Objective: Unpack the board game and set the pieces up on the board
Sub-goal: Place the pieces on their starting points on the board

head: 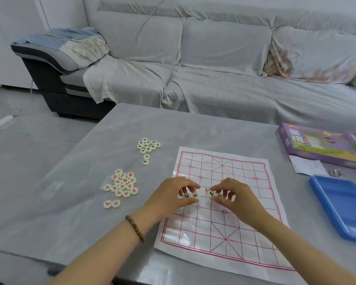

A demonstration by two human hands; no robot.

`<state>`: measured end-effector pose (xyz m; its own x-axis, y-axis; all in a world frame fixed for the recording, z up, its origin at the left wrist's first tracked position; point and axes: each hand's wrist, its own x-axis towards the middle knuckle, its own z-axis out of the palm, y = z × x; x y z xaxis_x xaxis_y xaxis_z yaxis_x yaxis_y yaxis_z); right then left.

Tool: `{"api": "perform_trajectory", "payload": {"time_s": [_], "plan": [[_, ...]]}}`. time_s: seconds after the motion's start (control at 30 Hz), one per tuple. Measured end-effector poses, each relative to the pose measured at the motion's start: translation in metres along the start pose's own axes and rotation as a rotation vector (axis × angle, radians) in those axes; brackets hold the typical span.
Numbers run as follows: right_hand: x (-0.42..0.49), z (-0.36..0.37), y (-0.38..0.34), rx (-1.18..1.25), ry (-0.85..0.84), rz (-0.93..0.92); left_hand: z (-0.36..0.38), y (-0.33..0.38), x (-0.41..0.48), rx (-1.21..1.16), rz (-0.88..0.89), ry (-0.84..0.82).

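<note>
Left hand and right hand each pinch two black-marked discs by the rims, just over the middle of the board. We judge the discs small, light, hard and glossy, so slippery; a thumb-and-finger rim pinch suits them. The board looks like a thin creased sheet, likely to slide or lift. Red pile lies near left, black pile far left. Box at far right reads 象棋; we can't read the disc characters.

Bright, soft, cool light with only faint shadows. Pale glare on the glossy table and the board. Slightly soft throughout, bowed toward the edges.
</note>
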<state>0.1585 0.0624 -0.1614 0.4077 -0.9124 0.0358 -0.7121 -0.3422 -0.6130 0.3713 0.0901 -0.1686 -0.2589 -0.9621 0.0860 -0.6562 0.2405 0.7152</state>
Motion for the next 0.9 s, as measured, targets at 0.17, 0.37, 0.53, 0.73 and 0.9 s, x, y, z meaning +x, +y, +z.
{"api": "perform_trajectory", "payload": {"time_s": [0.17,0.37,0.53,0.73,0.9], "plan": [[-0.045,0.007,0.028,-0.021,-0.012,0.075,0.041,0.018,-0.005,-0.043,-0.030,-0.097],[-0.055,0.014,0.034,0.029,-0.031,0.039,0.050,0.013,-0.014,-0.033,-0.053,-0.121],[-0.023,0.003,0.015,0.077,0.005,-0.003,0.008,-0.002,-0.009,0.028,-0.093,0.004],[0.076,0.039,-0.028,0.100,-0.019,-0.110,-0.066,-0.074,0.005,0.136,-0.267,0.166],[0.161,0.077,-0.050,0.046,-0.116,-0.114,-0.096,-0.120,0.035,0.236,-0.374,0.068]]}}
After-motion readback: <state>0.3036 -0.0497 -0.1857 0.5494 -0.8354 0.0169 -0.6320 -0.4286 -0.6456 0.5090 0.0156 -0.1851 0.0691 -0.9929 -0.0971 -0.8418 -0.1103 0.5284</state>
